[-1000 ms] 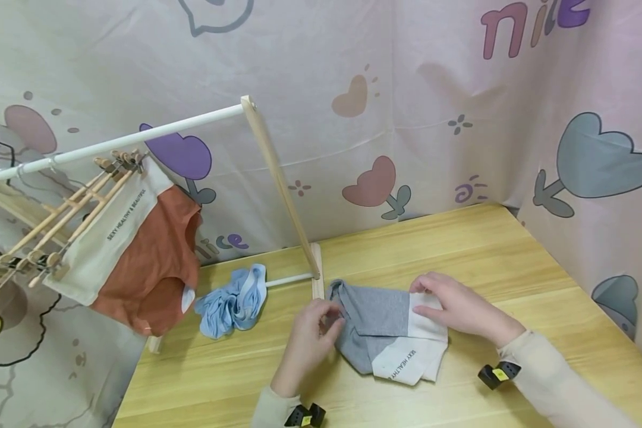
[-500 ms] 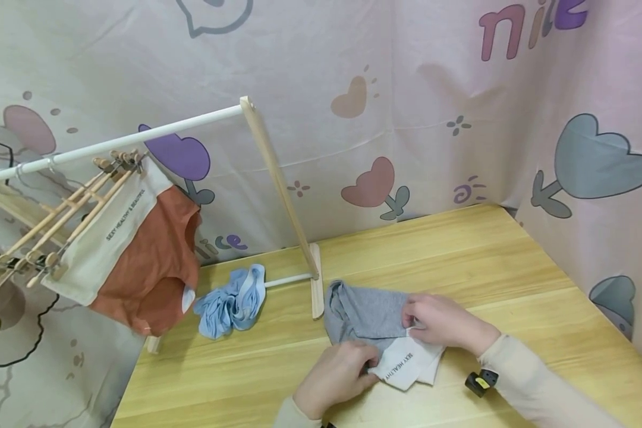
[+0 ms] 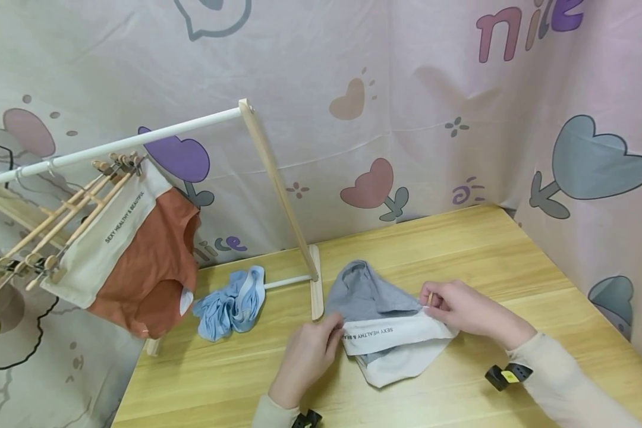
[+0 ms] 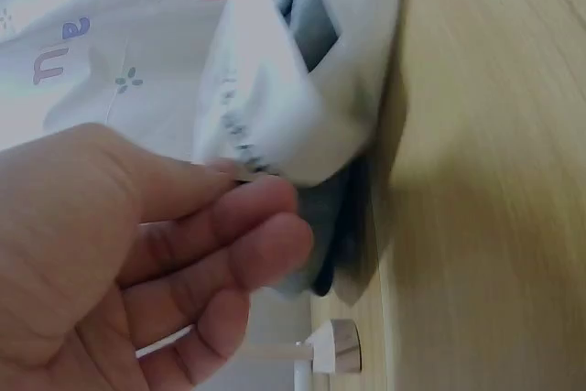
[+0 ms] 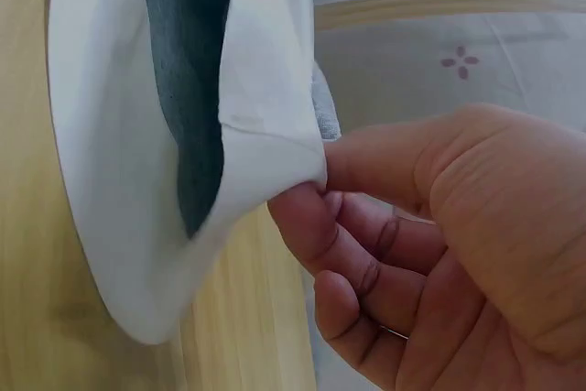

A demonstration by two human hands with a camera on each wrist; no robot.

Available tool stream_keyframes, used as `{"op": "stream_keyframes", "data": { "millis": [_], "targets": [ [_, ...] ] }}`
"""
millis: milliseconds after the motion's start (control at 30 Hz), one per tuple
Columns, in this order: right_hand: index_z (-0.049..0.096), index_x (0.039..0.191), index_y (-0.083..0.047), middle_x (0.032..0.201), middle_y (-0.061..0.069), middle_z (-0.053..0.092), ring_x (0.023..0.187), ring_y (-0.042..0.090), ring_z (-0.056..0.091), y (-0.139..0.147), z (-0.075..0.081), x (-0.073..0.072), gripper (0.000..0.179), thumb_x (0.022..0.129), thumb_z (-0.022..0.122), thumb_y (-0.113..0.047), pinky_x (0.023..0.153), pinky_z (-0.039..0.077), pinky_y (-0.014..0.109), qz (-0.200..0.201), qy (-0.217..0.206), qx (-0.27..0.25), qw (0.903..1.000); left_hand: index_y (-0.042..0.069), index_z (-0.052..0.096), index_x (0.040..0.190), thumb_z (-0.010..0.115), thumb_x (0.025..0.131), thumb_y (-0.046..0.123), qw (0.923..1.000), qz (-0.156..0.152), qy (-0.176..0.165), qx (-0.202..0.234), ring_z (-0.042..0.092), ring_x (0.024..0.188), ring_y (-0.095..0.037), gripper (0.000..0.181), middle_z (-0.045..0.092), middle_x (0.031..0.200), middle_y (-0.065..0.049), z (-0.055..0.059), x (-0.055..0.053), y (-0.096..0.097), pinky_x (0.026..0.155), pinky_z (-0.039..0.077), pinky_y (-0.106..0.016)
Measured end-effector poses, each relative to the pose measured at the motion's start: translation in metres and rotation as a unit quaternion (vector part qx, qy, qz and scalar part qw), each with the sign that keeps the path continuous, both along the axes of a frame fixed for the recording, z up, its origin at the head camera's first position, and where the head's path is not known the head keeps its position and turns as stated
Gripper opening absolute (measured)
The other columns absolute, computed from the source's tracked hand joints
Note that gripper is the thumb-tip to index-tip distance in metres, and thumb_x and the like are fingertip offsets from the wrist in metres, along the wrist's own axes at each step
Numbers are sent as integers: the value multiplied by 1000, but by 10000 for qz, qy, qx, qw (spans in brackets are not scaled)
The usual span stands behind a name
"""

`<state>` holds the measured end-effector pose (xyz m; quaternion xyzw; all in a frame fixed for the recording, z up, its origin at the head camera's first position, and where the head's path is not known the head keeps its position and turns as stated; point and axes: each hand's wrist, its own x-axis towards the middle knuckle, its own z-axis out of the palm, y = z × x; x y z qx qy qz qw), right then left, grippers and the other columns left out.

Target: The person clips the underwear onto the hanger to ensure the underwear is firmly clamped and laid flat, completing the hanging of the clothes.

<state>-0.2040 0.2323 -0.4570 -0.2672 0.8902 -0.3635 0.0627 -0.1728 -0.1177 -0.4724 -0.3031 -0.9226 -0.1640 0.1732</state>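
Note:
Grey underpants [image 3: 371, 291] with a wide white waistband [image 3: 374, 334] lie on the table in the head view, lettering on the band. My left hand [image 3: 310, 351] pinches the left end of the band between thumb and index finger; the left wrist view shows this grip, slightly blurred. At the band's other end my right hand [image 3: 462, 309] pinches the edge between thumb and finger. In the right wrist view the white waistband [image 5: 265, 70] is lifted, and its opening gapes to show the dark grey inside.
A wooden rack [image 3: 273, 160] with a white bar [image 3: 155, 134] stands at the left. Orange underpants [image 3: 150, 261] hang there from wooden clip hangers [image 3: 80, 208]. Crumpled light blue cloth [image 3: 232, 303] lies by the rack's foot. A patterned curtain [image 3: 433, 77] backs the table [image 3: 513, 279].
Both hands have shifted on the grey underpants and taken the waistband at its two ends. The band has been turned and stretched out, its lettering now facing up.

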Motion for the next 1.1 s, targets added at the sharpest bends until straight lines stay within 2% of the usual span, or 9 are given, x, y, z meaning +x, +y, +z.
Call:
{"op": "stream_keyframes", "data": {
  "millis": [133,333,467,600,767,867,933,1033,1100],
  "targets": [
    [63,103,-15,71,-13,56,59,-3,46,2,2,5,15,97,74,-7,53,44,21,27,143,197,9997,19,64,94,83,93,14,9999,-88,19,140,44,56,1,20,62,67,10,-2,1,5,50,32,-16],
    [62,96,-20,65,-15,45,57,-4,37,-6,1,7,18,92,79,-13,52,37,20,46,435,705,9966,18,61,83,82,87,8,9946,-637,-776,254,38,56,6,23,52,63,14,-4,6,10,51,30,-9],
    [65,104,-19,65,-15,48,56,-2,40,-17,0,5,24,92,83,-29,52,38,21,-50,468,925,9946,22,54,70,91,80,34,9918,-134,-1211,-374,33,54,4,40,40,61,18,-5,9,9,48,25,-15],
    [66,113,-15,67,-13,50,56,2,42,-26,-4,-1,31,93,83,-32,51,37,23,-400,476,1220,9906,23,55,66,93,74,55,9830,435,-1570,-848,35,53,-1,50,40,60,17,-6,12,7,46,27,-23],
    [68,92,-20,72,-13,58,59,3,47,-33,-12,-8,16,96,80,-29,55,41,24,-415,432,1404,9883,26,57,69,89,82,44,9742,377,-1996,-979,42,58,-3,39,47,63,14,-6,12,5,49,33,-26],
    [67,86,-23,70,-14,57,60,1,47,-27,-9,-12,16,99,76,-25,56,42,23,-311,340,1273,9908,25,57,70,85,82,27,9765,393,-1895,-944,42,58,-3,30,47,63,14,-4,9,0,51,33,-24],
    [67,87,-23,68,-14,53,59,1,45,-18,-2,-13,14,98,75,-23,55,40,23,-379,379,1094,9925,24,58,71,82,81,18,9826,670,-1583,-702,40,56,-3,27,48,62,14,0,7,-5,50,33,-23],
    [66,86,-23,64,-15,46,58,0,41,3,12,-11,13,96,74,-19,55,36,22,-614,569,841,9929,20,58,75,82,80,10,9891,1284,-722,89,41,55,-4,27,52,65,11,7,2,-13,50,35,-21],
    [64,84,-24,64,-15,43,58,-1,39,17,20,-5,16,93,74,-17,55,34,22,-761,686,742,9920,17,58,79,81,80,4,9866,1468,-71,709,45,57,-5,26,56,70,7,12,0,-17,50,38,-20]
  ]
}}
